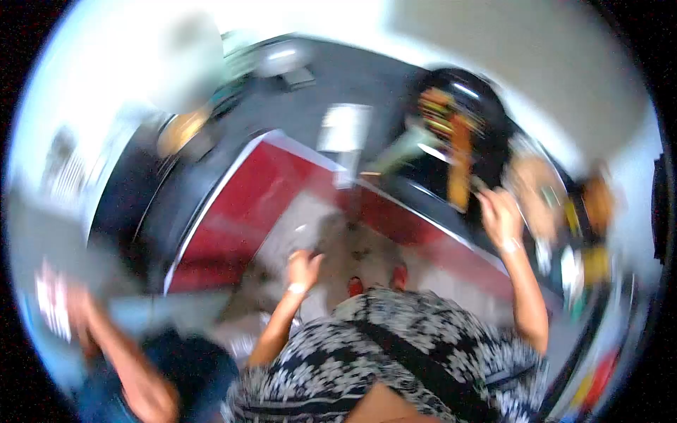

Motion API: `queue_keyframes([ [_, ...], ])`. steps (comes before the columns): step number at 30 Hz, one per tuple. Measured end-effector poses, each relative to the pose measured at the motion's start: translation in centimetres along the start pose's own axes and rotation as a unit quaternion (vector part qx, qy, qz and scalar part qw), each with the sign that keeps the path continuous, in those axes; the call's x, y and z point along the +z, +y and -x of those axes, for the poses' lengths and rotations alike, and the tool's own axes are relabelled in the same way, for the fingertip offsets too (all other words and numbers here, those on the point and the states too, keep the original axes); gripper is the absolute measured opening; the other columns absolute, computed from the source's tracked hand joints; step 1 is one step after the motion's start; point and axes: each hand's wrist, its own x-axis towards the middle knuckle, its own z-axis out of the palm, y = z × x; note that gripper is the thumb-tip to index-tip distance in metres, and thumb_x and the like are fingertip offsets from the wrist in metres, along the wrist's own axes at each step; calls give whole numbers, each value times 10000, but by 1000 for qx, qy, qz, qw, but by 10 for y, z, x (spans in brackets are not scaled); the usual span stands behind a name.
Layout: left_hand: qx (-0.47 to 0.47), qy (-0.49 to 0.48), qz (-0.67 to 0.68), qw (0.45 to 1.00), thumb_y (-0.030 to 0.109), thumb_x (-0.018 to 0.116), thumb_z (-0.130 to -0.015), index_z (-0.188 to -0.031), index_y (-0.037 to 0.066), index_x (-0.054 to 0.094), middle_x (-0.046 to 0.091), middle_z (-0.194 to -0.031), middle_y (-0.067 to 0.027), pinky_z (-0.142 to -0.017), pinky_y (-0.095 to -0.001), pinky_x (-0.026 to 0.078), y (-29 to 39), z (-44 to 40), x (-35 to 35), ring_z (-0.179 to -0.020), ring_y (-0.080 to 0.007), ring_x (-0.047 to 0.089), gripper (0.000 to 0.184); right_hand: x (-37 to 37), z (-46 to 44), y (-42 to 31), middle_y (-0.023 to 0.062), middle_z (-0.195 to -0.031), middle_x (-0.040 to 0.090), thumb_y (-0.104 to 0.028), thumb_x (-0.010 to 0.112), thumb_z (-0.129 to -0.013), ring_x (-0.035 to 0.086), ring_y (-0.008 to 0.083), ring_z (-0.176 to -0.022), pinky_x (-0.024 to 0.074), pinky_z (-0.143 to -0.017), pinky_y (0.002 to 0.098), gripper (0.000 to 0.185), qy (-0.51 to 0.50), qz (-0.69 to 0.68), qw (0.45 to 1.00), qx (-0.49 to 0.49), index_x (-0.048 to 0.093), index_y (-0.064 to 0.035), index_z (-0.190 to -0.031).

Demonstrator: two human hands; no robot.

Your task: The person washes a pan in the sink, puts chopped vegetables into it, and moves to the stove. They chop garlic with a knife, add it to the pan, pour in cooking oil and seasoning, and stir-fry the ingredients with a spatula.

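Observation:
My left hand [303,269] hangs over the floor, in front of the red counter front [243,211]. Its thumb stands apart from the fingers, and I see nothing in it. Over the right part of the counter is my right hand [502,215], its fingers smeared by motion. Closest to those fingertips lies a long orange-brown piece [460,162], too blurred to name. A dark round shape [472,95] sits behind it, with yellow and red items on it. To the left, a pale green, blurred long thing [405,151] lies on the dark countertop [282,113].
Another person's arm [123,359] reaches in at lower left, near a pale striped thing [53,303]. A white sheet-like object [344,127] lies mid-counter. A round tan item [185,132] stands on the left. Blurred tan and orange objects [539,190] crowd the right side.

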Motion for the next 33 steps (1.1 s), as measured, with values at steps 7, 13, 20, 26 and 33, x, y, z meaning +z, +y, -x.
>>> queue_keyframes([
  [7, 10, -203, -205, 957, 247, 658, -730, -725, 3, 585, 608, -713, -172, -642, -456, 442, -78, -28, 109, -716, -373, 575, 255, 13, 173, 115, 172, -973, 581, -110, 561, -740, 591, 333, -861, 482, -754, 413, 321, -99, 20, 957, 271, 581, -94, -1060],
  [13, 44, -363, -330, 870, 242, 608, -755, -748, 38, 603, 621, -732, -146, -611, -442, 458, -148, -67, 155, -713, -337, 593, 204, 11, 231, 195, 165, -993, 603, -199, 583, -781, 574, 330, -916, 468, -797, 399, 265, 22, 37, 890, 454, 615, -62, -1006],
  [20, 140, -375, -397, 826, 236, 548, -784, -774, 80, 624, 636, -754, -116, -575, -426, 476, -123, -13, 229, -709, -294, 613, 173, -79, 339, 414, 142, -911, 649, -186, 564, -816, 624, 194, -825, 474, -750, 294, 268, 298, -43, 803, 514, 608, -24, -1025],
  [26, 366, -323, -531, 692, 215, 504, -796, -765, 129, 640, 650, -766, -78, -521, -393, 475, -116, 29, 286, -703, -248, 630, 165, -100, 369, 627, 174, -1102, 574, -217, 654, -750, 567, 246, -985, 449, -833, 321, 512, 306, -11, 782, 544, 485, -5, -1184],
  [33, 207, -348, -366, 838, 270, 401, -881, -853, 69, 623, 622, -926, -158, -735, -422, 479, 98, 130, 262, -895, -305, 586, 301, -123, 389, 728, 88, -978, 612, -212, 571, -802, 571, 176, -824, 448, -733, 319, 279, 234, -246, 751, 566, 604, 8, -970],
])
